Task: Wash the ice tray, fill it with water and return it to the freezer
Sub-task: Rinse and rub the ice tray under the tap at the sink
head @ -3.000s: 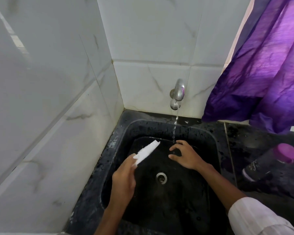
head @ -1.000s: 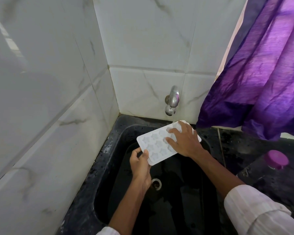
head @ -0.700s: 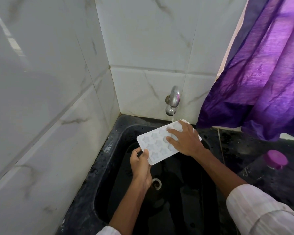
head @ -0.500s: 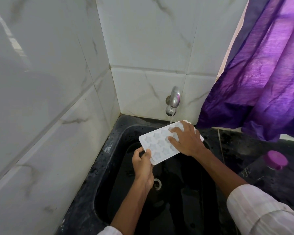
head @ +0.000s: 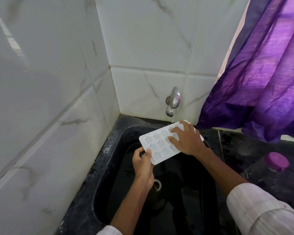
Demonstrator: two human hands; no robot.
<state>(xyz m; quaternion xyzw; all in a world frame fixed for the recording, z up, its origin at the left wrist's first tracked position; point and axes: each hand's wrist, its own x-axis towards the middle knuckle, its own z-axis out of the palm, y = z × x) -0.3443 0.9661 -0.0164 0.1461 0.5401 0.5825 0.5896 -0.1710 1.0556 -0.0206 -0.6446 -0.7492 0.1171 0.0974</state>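
Over sink [head: 109, 150], ice tray [head: 159, 146] under tap [head: 173, 100] stream; star cells [head: 157, 135] face up.

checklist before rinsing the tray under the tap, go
1. Tap running: ok, a thin stream hits the far end of the tray.
2. Left hand grips the tray's near corner: ok.
3. Right hand on top, fingers spread over the cups: ok.
4. Tray held over the sink: ok.
5. Cups clean: cannot tell.
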